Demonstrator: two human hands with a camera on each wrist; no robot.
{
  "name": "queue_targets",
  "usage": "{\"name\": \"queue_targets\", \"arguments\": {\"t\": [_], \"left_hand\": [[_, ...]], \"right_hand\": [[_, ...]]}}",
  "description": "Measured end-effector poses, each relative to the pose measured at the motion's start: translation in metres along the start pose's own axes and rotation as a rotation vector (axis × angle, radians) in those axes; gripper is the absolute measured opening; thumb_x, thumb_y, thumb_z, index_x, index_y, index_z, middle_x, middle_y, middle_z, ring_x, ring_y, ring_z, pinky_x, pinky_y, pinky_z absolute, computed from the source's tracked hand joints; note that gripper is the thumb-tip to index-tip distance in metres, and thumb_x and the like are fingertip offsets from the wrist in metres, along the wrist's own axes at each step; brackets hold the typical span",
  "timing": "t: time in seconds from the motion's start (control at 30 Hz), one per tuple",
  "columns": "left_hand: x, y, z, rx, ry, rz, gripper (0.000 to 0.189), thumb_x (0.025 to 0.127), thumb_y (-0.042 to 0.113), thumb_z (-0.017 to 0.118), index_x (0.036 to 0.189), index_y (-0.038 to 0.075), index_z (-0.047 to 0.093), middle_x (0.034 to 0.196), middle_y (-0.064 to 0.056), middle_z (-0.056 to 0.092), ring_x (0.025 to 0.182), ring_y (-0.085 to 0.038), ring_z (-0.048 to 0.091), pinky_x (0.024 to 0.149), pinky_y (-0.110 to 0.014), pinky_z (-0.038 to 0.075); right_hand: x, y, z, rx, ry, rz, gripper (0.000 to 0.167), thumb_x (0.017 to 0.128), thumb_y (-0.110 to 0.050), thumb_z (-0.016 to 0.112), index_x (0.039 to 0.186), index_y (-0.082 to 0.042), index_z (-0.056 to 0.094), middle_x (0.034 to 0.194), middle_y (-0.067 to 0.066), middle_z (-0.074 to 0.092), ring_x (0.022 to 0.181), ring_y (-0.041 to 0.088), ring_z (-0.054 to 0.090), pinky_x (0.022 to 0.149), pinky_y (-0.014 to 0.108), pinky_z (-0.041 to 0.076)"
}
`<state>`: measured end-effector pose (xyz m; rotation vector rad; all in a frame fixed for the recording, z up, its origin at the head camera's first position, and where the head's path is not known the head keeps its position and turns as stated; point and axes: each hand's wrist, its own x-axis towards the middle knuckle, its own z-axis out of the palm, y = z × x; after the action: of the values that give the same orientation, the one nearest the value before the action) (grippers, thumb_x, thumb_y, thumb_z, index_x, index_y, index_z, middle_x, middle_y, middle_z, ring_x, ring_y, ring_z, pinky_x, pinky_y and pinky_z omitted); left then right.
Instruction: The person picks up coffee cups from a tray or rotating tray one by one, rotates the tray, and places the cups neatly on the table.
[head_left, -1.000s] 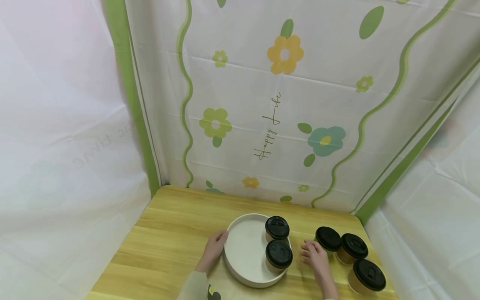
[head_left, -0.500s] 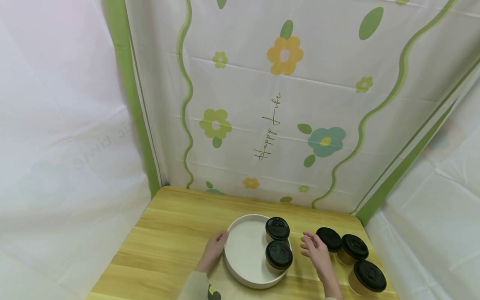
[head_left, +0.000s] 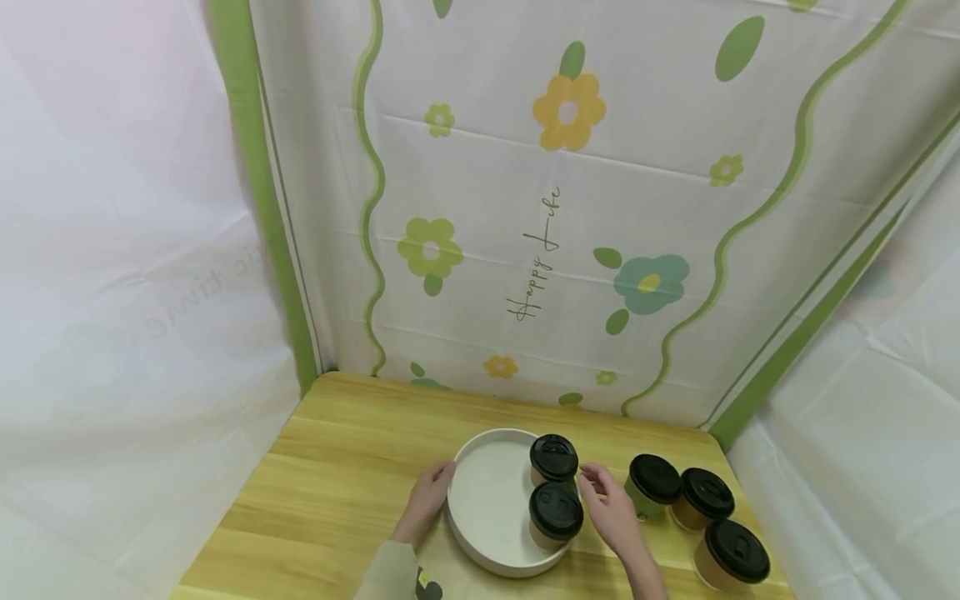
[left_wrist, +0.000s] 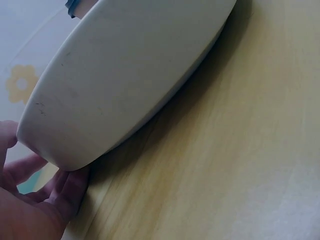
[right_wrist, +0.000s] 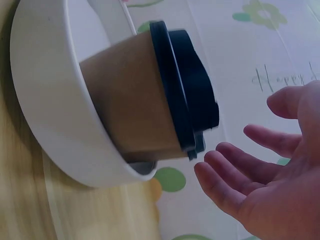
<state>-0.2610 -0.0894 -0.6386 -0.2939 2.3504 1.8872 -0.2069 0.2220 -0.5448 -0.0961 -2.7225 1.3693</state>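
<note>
A round white tray (head_left: 480,500) with a raised rim lies on the table. Two lidded paper cups stand at its right side, a rear cup (head_left: 554,458) and a front cup (head_left: 556,512), both with black lids. My left hand (head_left: 429,496) grips the tray's left edge; the left wrist view has its fingers around the tray's wall (left_wrist: 110,85). Just right of the tray is my right hand (head_left: 611,512), holding nothing. In the right wrist view, its fingers spread loosely, apart from a brown cup (right_wrist: 130,100).
To the right stand a green cup (head_left: 652,483), a brown cup (head_left: 705,500) and a nearer brown cup (head_left: 731,554), all black-lidded. The wooden table (head_left: 360,442) meets a flowered curtain (head_left: 480,317) at the back. White curtains hang at both sides.
My right hand has moved left, away from the green cup and closer to the tray's rim. The left hand, tray and cups look unmoved.
</note>
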Motion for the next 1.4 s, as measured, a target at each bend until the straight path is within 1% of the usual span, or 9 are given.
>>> {"name": "queue_targets", "arguments": {"t": [0.1, 0.27, 0.43, 0.5, 0.77, 0.93, 1.03, 1.13, 1.4], "left_hand": [[0.001, -0.001, 0.000, 0.003, 0.000, 0.007, 0.057, 0.101, 0.048, 0.047, 0.134, 0.003, 0.057, 0.138, -0.024, 0.056, 0.131, -0.045, 0.048, 0.110, -0.060, 0.039], [0.000, -0.002, -0.001, -0.001, -0.008, 0.016, 0.056, 0.101, 0.048, 0.048, 0.133, 0.004, 0.058, 0.136, -0.023, 0.058, 0.130, -0.045, 0.049, 0.109, -0.060, 0.040], [-0.001, -0.001, -0.002, -0.006, -0.021, 0.011, 0.057, 0.100, 0.049, 0.048, 0.133, 0.004, 0.058, 0.136, -0.023, 0.058, 0.129, -0.045, 0.050, 0.109, -0.060, 0.040], [-0.001, -0.001, -0.002, -0.008, -0.026, 0.010, 0.057, 0.101, 0.049, 0.047, 0.133, 0.004, 0.057, 0.136, -0.023, 0.057, 0.130, -0.045, 0.049, 0.109, -0.060, 0.040], [-0.002, 0.002, -0.002, -0.011, -0.025, 0.001, 0.056, 0.101, 0.048, 0.047, 0.133, 0.003, 0.057, 0.135, -0.023, 0.058, 0.128, -0.045, 0.050, 0.108, -0.060, 0.040], [-0.004, 0.004, -0.003, -0.007, -0.031, 0.009, 0.054, 0.102, 0.045, 0.047, 0.133, 0.002, 0.057, 0.134, -0.024, 0.058, 0.128, -0.045, 0.050, 0.108, -0.061, 0.041], [-0.004, 0.003, -0.003, -0.005, -0.028, 0.010, 0.054, 0.102, 0.045, 0.048, 0.132, 0.002, 0.057, 0.134, -0.024, 0.058, 0.128, -0.046, 0.050, 0.108, -0.060, 0.041], [-0.001, 0.001, -0.001, 0.005, -0.016, 0.014, 0.056, 0.101, 0.048, 0.048, 0.132, 0.002, 0.058, 0.134, -0.024, 0.058, 0.128, -0.046, 0.050, 0.108, -0.060, 0.041], [-0.002, 0.001, 0.000, 0.014, 0.003, 0.008, 0.059, 0.100, 0.051, 0.047, 0.131, 0.002, 0.059, 0.134, -0.024, 0.058, 0.128, -0.047, 0.050, 0.108, -0.061, 0.040]], "right_hand": [[-0.002, -0.007, 0.004, -0.037, -0.034, -0.017, 0.043, 0.101, -0.038, 0.054, 0.136, -0.014, 0.055, 0.132, 0.009, 0.060, 0.114, 0.023, 0.060, 0.089, 0.038, 0.054], [-0.005, -0.012, 0.008, -0.122, -0.075, -0.093, 0.047, 0.100, -0.039, 0.055, 0.138, -0.012, 0.054, 0.137, 0.014, 0.057, 0.121, 0.031, 0.057, 0.091, 0.044, 0.055], [-0.009, -0.013, 0.013, -0.242, -0.082, -0.161, 0.054, 0.097, -0.049, 0.055, 0.138, -0.014, 0.055, 0.138, 0.015, 0.055, 0.129, 0.036, 0.050, 0.103, 0.057, 0.045], [-0.011, -0.012, 0.016, -0.275, -0.089, -0.173, 0.056, 0.097, -0.053, 0.053, 0.139, -0.016, 0.055, 0.140, 0.015, 0.054, 0.132, 0.038, 0.048, 0.107, 0.059, 0.041], [-0.015, -0.008, 0.025, -0.360, -0.102, -0.202, 0.058, 0.096, -0.056, 0.052, 0.137, -0.015, 0.056, 0.140, 0.016, 0.053, 0.131, 0.039, 0.048, 0.105, 0.059, 0.044], [-0.017, -0.009, 0.029, -0.401, -0.140, -0.193, 0.061, 0.094, -0.059, 0.053, 0.137, -0.017, 0.055, 0.144, 0.018, 0.048, 0.134, 0.040, 0.044, 0.102, 0.060, 0.046], [-0.019, -0.010, 0.030, -0.419, -0.156, -0.180, 0.065, 0.091, -0.063, 0.055, 0.139, -0.019, 0.054, 0.146, 0.018, 0.046, 0.135, 0.041, 0.042, 0.098, 0.060, 0.048], [-0.020, -0.010, 0.031, -0.442, -0.162, -0.187, 0.067, 0.088, -0.064, 0.058, 0.139, -0.020, 0.054, 0.145, 0.019, 0.046, 0.134, 0.042, 0.042, 0.093, 0.061, 0.050], [-0.020, -0.011, 0.032, -0.496, -0.196, -0.218, 0.069, 0.085, -0.057, 0.068, 0.140, -0.018, 0.053, 0.146, 0.022, 0.044, 0.133, 0.044, 0.042, 0.089, 0.062, 0.051]]}}
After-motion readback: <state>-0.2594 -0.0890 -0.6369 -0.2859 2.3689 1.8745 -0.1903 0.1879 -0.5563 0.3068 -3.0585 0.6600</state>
